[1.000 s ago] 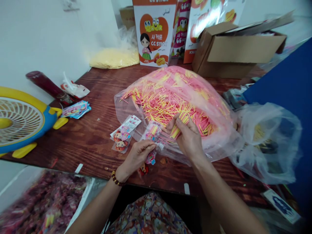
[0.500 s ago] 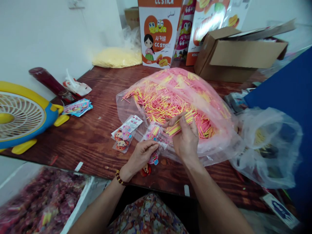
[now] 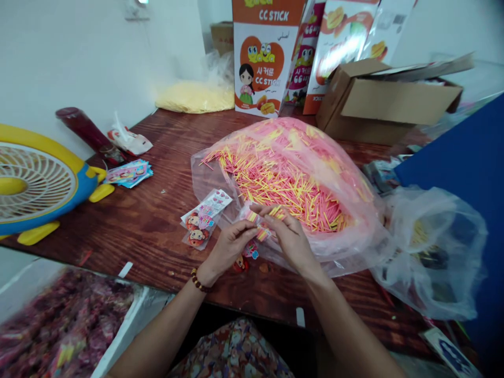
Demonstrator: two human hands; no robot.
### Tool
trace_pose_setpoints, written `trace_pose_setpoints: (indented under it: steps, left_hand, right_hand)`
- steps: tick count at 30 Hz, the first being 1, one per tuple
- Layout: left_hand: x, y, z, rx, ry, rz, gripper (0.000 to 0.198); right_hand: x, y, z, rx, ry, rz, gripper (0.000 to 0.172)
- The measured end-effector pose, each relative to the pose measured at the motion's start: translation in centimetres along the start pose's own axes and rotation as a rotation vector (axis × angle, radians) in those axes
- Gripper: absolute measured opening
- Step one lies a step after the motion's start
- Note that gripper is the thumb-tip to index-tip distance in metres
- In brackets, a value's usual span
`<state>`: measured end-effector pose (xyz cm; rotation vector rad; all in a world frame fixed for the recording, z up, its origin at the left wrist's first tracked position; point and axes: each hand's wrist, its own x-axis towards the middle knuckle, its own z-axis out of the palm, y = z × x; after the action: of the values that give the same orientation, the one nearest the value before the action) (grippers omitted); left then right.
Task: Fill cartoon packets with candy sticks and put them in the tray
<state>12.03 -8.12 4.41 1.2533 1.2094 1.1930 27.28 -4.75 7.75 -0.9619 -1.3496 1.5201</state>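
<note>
"Pink and yellow sticks (image 3: 271, 181), heaped in the mouth of a big bag (image 3: 364, 233). Where does it sit?"

"On the table (image 3: 157, 215), just beyond the hands."

"What has the left hand (image 3: 230, 244) got?"

"A sachet (image 3: 263, 234), pinched by its edge between thumb and fingers. Some sticks show through the film."

"And the right hand (image 3: 293, 239)?"

"Its fingers curl around a bunch (image 3: 277, 211) of sticks, yellow ends poking out at the top. It's right beside the sachet; whether the bunch touches it, I can't tell."

"Anything printed nearby?"

"Flat sachets (image 3: 207, 212) to the left of the hands, with red-haired cartoon faces, partly overlapping. Farther left, blue packets (image 3: 129, 173) in a pile near the fan (image 3: 35, 184)."

"Behind the bag?"

"An orange and white box (image 3: 258, 68) stands upright, and an open carton (image 3: 386, 100) to its right."

"Whose beads (image 3: 199, 281)?"

"They circle the person's left wrist."
</note>
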Motion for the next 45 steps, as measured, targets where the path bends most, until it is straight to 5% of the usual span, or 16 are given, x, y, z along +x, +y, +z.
trace_pose_setpoints:
  steps: [11,22,26,31,36,45]
  left_hand:
    - [1.4,0.0,0.1,-0.087,0.044,0.101,0.018]
    - [1.7,0.5,-0.4,-0.141,0.074,0.215,0.016]
    - [1.8,0.8,-0.5,-0.215,0.089,0.181,0.014]
    - [2.3,0.7,-0.8,-0.273,0.151,0.13,0.016]
    - [2.6,0.4,-1.0,-0.239,0.131,0.145,0.018]
    - [1.9,0.1,-0.7,-0.155,0.209,0.242,0.014]
  right_hand:
    - [1.5,-2.5,-1.8,-0.147,-0.043,-0.115,0.017]
    - [2.0,-4.7,-0.4,-0.085,0.036,-0.262,0.025]
    - [2.5,-6.0,-0.2,0.14,0.214,-0.397,0.016]
    - [3.0,-6.0,-2.1,0.394,0.247,-0.249,0.017]
    - [1.6,-2.9,-2.7,-0.023,0.115,-0.129,0.02]
    - [1.2,-1.6,-1.7,-0.463,0.02,-0.229,0.018]
